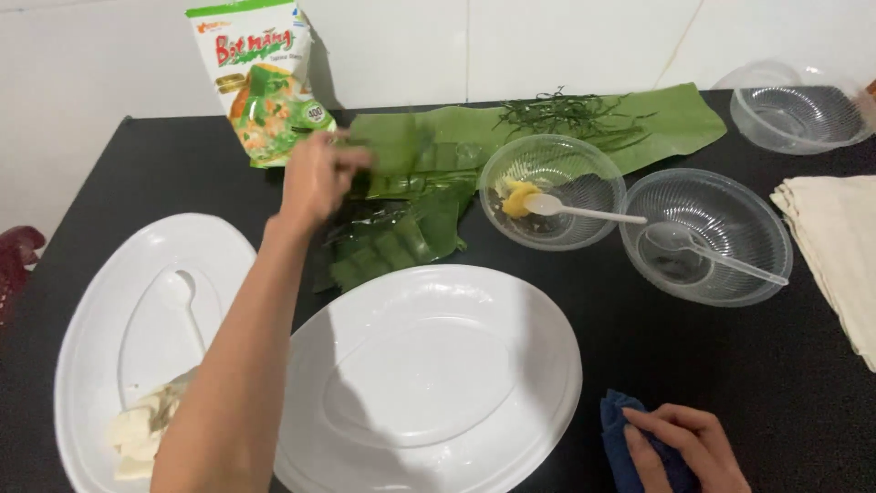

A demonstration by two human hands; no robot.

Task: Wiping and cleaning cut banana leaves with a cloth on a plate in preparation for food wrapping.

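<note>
Banana leaf (411, 196) pinched in outstretched left hand's (315, 178) grip; right hand (680, 443) flat on blue cloth (620, 438).

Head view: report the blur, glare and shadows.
Head view: left hand is motion-smeared over the banana leaves; right hand on the blue cloth is sharper; soft glare on the white oval trays; faint arm shadow crosses the middle tray; clear bowls stay crisp.

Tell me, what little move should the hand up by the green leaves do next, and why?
Probably close on one leaf strip and lift it toward the empty white plate. The left hand is already on the pile of banana leaves, fingers curled, while the right hand rests on a blue cloth, and that plate sits bare just below the leaves.
</note>
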